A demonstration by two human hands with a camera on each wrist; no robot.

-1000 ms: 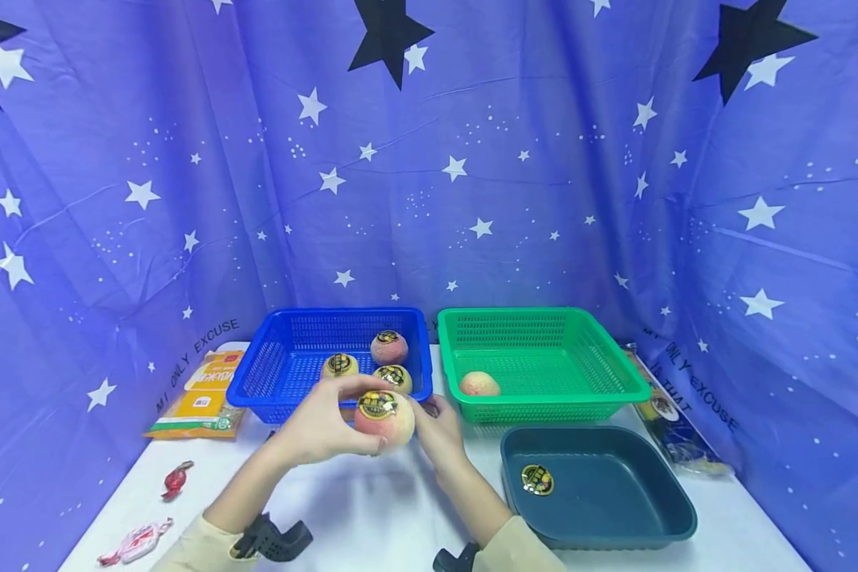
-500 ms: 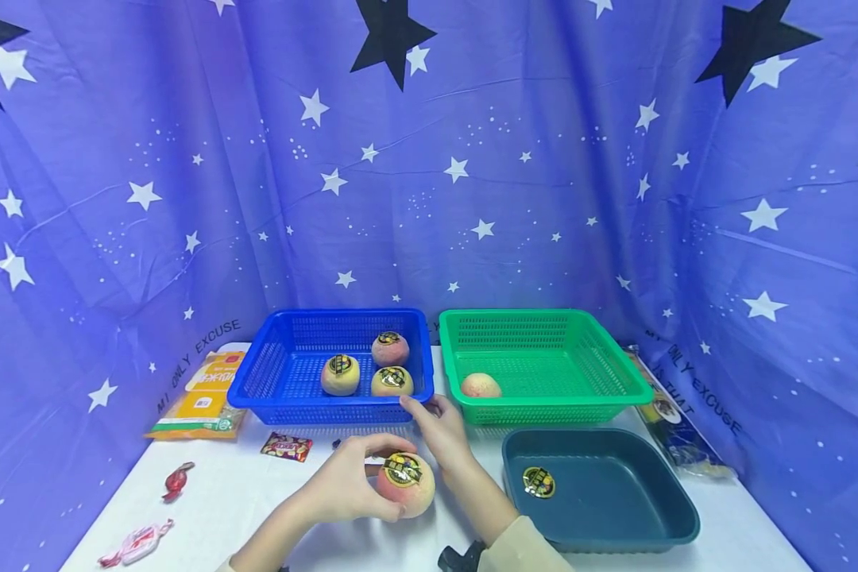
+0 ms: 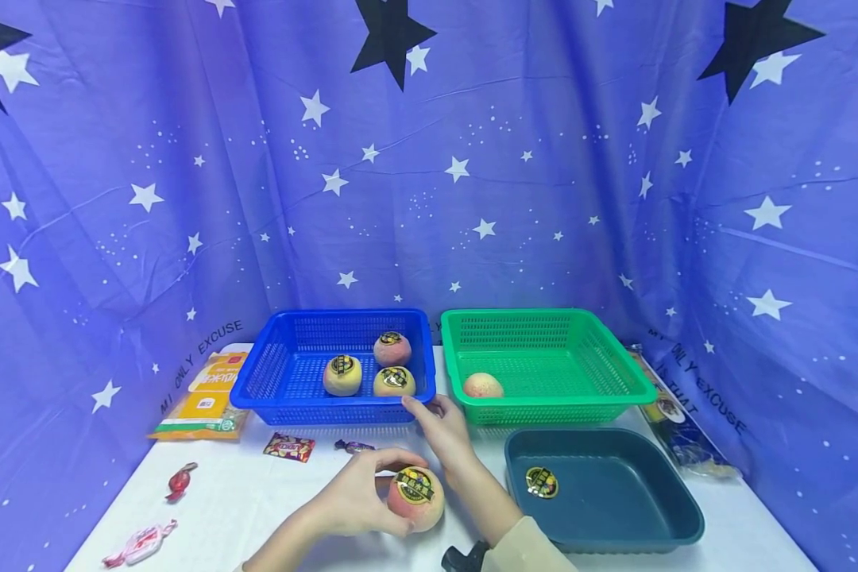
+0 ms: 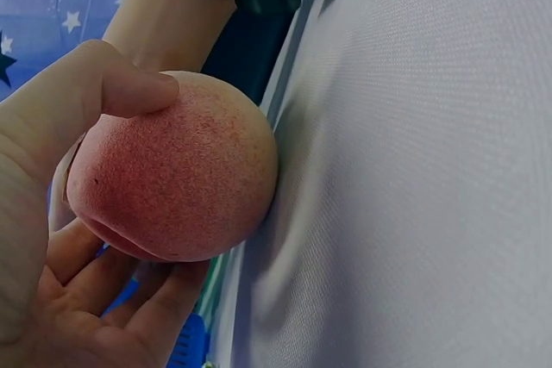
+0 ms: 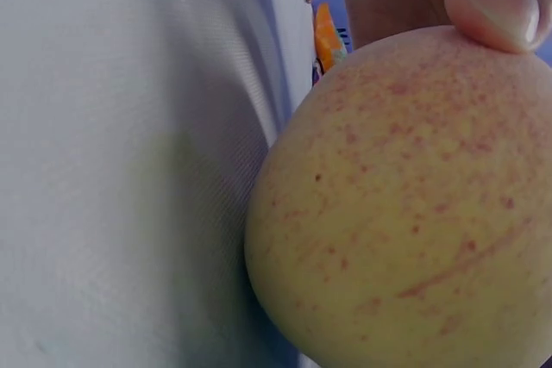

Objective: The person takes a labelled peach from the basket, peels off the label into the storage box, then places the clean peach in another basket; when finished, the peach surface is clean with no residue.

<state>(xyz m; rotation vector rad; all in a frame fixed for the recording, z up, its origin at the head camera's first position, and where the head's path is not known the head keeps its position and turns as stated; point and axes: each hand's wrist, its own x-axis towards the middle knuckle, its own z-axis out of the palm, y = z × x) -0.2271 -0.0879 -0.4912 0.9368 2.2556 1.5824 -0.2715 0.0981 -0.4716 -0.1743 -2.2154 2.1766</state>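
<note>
My left hand (image 3: 361, 492) grips a red-and-yellow peach (image 3: 415, 508) between thumb and fingers. A round black-and-gold sticker (image 3: 415, 485) faces up on it. The left wrist view shows the red side of that peach (image 4: 177, 170) close over the white cloth; the right wrist view shows its speckled yellow side (image 5: 405, 204). My right hand (image 3: 446, 437) is beyond the peach, its thumb straight and other fingers bent. It overlaps the front right corner of the blue basket (image 3: 329, 415), where three stickered peaches sit.
A green basket (image 3: 565, 401) contains one peach (image 3: 482, 386) showing no sticker. A teal basin (image 3: 615, 492) in front has a loose sticker (image 3: 541, 482). Wrapped candies (image 3: 180, 481) and an orange food bag (image 3: 210, 397) lie left; another packet (image 3: 675, 421) lies right.
The peach and my left hand have come down from the blue basket's front, toward the person and slightly right. Two candy wrappers have come into view. My right hand stays nearly still.
</note>
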